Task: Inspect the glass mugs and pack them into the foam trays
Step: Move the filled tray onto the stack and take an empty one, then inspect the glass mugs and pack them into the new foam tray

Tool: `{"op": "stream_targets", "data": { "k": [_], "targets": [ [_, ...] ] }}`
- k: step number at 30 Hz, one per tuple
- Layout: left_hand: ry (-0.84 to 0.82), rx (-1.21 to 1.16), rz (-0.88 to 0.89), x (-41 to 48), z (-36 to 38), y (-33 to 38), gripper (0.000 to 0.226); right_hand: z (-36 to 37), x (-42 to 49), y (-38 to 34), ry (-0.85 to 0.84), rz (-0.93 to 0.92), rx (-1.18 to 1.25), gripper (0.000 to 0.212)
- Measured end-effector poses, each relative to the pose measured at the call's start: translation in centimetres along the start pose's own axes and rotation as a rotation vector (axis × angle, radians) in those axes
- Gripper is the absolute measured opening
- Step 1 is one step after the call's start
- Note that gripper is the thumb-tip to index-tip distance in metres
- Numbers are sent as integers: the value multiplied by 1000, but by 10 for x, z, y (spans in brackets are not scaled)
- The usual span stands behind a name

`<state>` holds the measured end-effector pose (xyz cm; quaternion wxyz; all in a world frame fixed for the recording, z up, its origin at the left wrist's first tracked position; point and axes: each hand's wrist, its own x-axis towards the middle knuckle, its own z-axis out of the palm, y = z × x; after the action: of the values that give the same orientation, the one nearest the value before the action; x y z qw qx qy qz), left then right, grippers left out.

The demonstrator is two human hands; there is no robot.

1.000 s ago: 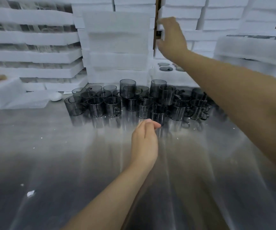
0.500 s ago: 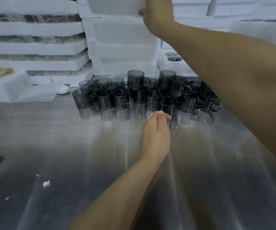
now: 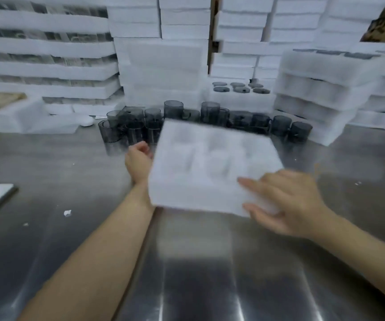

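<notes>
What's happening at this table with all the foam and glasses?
A person is packing glass mugs. Their right hand grips the near corner of an empty foam tray, held above the steel table. The left hand is beside the tray's left edge, near the smoky mugs clustered behind. None are packed in it yet.

Both bare arms extended forward, hands level with each other.

Right hand (image 3: pixel 288 202): reaches in from the lower right, palm turned left, fingers (image 3: pixel 249 183) spread and nearly straight over the top near corner of a foam tray (image 3: pixel 210 167), thumb under its edge, pinching it. Left hand (image 3: pixel 138 161): forearm comes up from the lower left, back of hand toward the camera, fingers curled loosely at the tray's left side; actual contact hidden behind the tray. Tray blurred.
</notes>
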<state>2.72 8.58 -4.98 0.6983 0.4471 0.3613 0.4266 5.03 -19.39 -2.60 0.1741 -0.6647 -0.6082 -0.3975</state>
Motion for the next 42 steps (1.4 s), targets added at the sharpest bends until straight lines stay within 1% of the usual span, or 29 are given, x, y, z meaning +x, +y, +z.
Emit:
{"op": "stream_targets", "data": {
  "k": [2,3,4,5,7,8,9,11,12,13,15,19,21,23,28,32,34,37,40,42],
  "targets": [
    [30,-166,-58,-3,-5,7,25,1,-25,0,-112,-23,46,33],
    [23,-184,-72,-6,-6,8,28,1,-30,2,-106,-2,84,34],
    [-2,-178,-90,-11,-6,8,29,2,-31,5,-49,52,141,36],
    [-41,-181,-117,-14,-4,8,31,3,-32,8,50,149,213,38],
    [-144,-111,-160,-20,-6,11,37,5,-34,24,268,420,328,37],
    [-208,-71,-184,-23,-8,13,38,7,-36,35,326,566,340,35],
    [-270,-44,-209,-23,-10,15,34,10,-38,48,331,706,327,33],
    [-375,0,-234,-23,-11,19,23,20,-42,75,228,932,258,28],
    [-424,11,-238,-24,-10,19,23,27,-42,86,150,992,214,27],
    [-465,22,-239,-26,-8,18,33,35,-41,96,75,1017,173,27],
    [-505,50,-230,-28,-4,15,45,52,-33,110,-31,995,94,33],
    [-542,103,-184,-22,0,8,45,81,-18,125,-172,922,17,50],
    [-581,152,-144,-20,0,6,45,91,-15,131,-246,885,-3,51],
    [-601,170,-130,-20,2,5,45,94,-13,137,-272,879,-21,45],
    [-598,211,-118,-13,8,4,43,97,-14,139,-200,859,-100,28],
    [-575,236,-90,-10,12,4,43,91,-18,134,-125,860,-29,19],
    [-576,244,-69,-14,10,5,40,82,-16,127,-8,855,33,14],
    [-576,271,-15,-27,4,4,38,59,-10,115,174,777,47,9],
    [-544,267,10,-38,4,3,35,33,4,101,276,681,60,6],
    [-556,317,40,-46,6,2,32,19,19,88,330,591,79,6]
  ]
}}
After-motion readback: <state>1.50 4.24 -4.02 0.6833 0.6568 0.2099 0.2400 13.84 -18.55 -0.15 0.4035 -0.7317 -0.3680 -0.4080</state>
